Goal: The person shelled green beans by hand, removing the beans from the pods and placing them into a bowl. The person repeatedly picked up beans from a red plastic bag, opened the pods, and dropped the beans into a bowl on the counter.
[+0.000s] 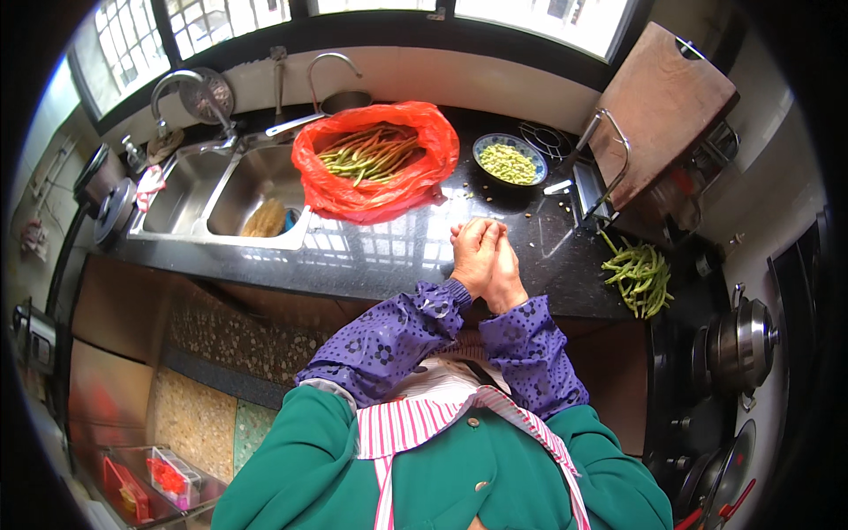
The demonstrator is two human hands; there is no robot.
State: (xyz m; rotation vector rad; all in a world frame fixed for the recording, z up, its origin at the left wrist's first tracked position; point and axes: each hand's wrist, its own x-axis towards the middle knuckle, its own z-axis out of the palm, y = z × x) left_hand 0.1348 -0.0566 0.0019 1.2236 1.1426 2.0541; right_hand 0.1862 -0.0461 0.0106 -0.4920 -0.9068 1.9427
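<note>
My left hand [472, 260] and my right hand [507, 275] are pressed together above the front of the black countertop [371, 258]. Their fingers are folded against each other, and whatever may lie between the palms is hidden. Beyond them to the left stands a rumpled red plastic bag [377, 209], its mouth spread wide. Long green and reddish bean pods [371, 152] fill it. A blue-patterned bowl [481, 142] farther back on the right holds pale green shelled beans [508, 164]. Green pods [637, 275] lie heaped at the counter's right side.
Left of the bag is a steel double sink [218, 179], a brown bundle [265, 218] in its nearer basin. A wooden cutting board [662, 106] leans in a rack at the back right. The steel pot [739, 344] stands far right. Small bits dot the counter near the bowl.
</note>
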